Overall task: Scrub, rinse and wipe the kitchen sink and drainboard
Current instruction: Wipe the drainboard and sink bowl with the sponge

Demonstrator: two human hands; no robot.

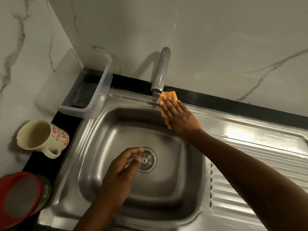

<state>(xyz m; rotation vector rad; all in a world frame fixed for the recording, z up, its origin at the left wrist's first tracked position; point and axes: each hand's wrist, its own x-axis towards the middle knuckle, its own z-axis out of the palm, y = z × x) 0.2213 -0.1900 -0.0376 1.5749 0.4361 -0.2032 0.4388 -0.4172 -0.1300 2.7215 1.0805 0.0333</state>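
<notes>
Sink (100, 130) fills our view, drainboard (258, 155) at right. Our right hand (180, 117) lies flat, fingers spread, pressing the cloth (168, 95) on the far rim beside the tap (160, 72). Our left hand (121, 172) hovers loosely curled, empty, above the drain (148, 161).

I see an orange cloth (167, 97) near the frame's centre on the silver steel sink (103, 124). At left I make out a cream mug (41, 135) with red flowers, and a red-rimmed bowl (18, 197) lower left. White tiles (216, 39) carry grey veins.
</notes>
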